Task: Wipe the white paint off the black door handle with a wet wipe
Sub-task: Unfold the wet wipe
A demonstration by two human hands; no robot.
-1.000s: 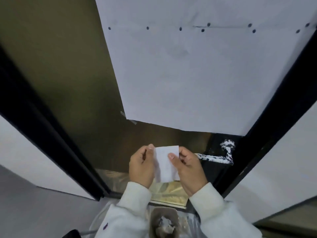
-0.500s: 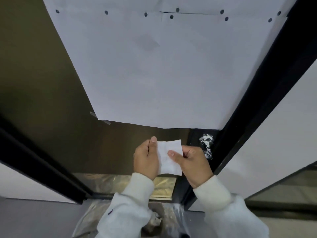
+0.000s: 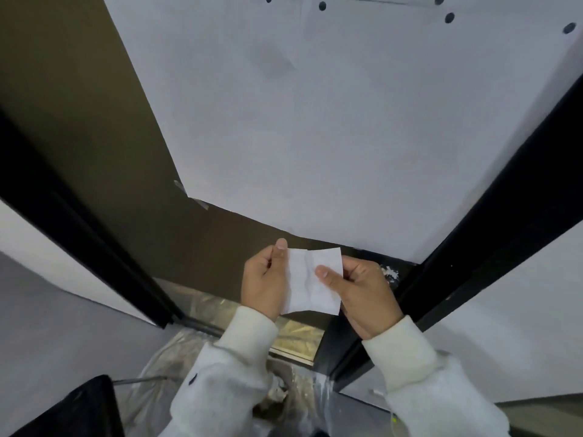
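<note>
The small white rectangular wet wipe (image 3: 314, 280) is held flat at centre frame, pinched at its nine o'clock edge by the left hand (image 3: 264, 283) and at its three o'clock edge by the right hand (image 3: 362, 293), thumbs curled over it. The white-smeared black door handle (image 3: 389, 273) is glimpsed just at three o'clock of the right hand, mostly hidden. A large white paper sheet (image 3: 331, 137) is seen at twelve o'clock, its lower edge just above the wipe.

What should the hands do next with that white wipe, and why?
Probably carry the wet wipe rightward to the white paint. Both the left hand and right hand pinch the wipe unfolded, and it hasn't touched the paint beside the right hand.
</note>
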